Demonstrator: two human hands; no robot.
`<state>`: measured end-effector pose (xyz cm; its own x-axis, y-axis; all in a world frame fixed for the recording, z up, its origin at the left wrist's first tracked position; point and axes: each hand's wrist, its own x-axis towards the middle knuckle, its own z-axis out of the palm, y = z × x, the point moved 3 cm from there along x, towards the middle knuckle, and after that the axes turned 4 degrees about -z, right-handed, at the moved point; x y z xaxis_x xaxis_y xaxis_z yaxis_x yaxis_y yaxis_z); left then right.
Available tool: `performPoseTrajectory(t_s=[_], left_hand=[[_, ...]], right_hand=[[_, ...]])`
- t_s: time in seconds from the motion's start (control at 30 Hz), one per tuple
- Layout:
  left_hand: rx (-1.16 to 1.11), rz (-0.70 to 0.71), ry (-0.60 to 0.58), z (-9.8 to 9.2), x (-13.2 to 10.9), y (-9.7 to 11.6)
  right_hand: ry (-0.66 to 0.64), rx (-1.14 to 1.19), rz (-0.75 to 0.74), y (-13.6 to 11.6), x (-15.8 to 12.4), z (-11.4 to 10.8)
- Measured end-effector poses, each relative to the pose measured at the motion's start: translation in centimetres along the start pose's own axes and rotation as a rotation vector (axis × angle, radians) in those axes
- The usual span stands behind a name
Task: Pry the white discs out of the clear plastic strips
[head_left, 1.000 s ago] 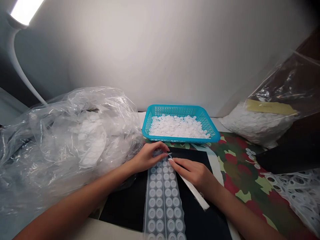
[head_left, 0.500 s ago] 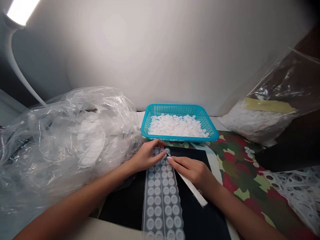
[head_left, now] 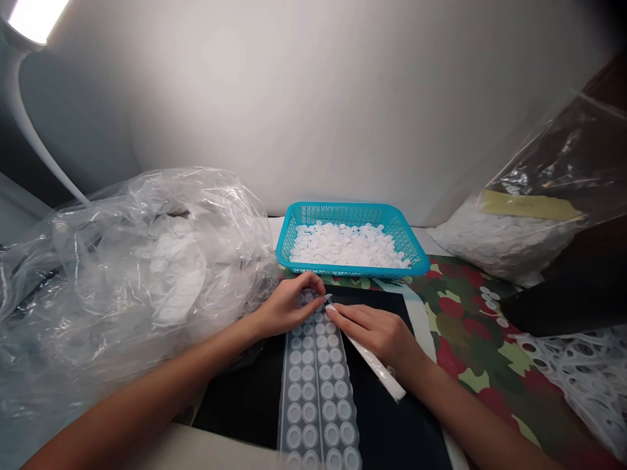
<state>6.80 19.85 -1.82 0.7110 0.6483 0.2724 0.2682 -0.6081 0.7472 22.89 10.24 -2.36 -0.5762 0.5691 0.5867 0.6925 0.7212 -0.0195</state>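
My left hand is closed in a pinch over the far end of a translucent sheet carrying rows of round discs. A small clear disc is tilted up at its thumb and index fingertips. My right hand grips a long, flat white-handled tool, whose dark, narrow tip points at that disc. The handle slants down to the right beneath the palm. Under the sheet lies a black mat. My fingers hide part of the far discs.
Behind the hands stands a blue basket of small white discs. A crumpled clear bag with white pieces fills the left. At right are another bag, loose discs and white perforated scrap. A lamp rises far left.
The disc at my left fingertips now shows tilted up, where before it lay flatter on the sheet. Both hands have barely moved, and the tool stays in my right hand.
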Motion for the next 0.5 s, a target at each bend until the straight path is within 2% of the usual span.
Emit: performPoseTrajectory(t_s=[0.27, 0.5], left_hand=[[0.004, -0.017, 0.077, -0.08, 0.06, -0.18], [0.001, -0.018, 0.085, 0.01, 0.01, -0.51]], right_hand=[[0.05, 0.019, 0.014, 0.01, -0.49, -0.39], [0.003, 0.027, -0.072, -0.35, -0.47, 0.1]])
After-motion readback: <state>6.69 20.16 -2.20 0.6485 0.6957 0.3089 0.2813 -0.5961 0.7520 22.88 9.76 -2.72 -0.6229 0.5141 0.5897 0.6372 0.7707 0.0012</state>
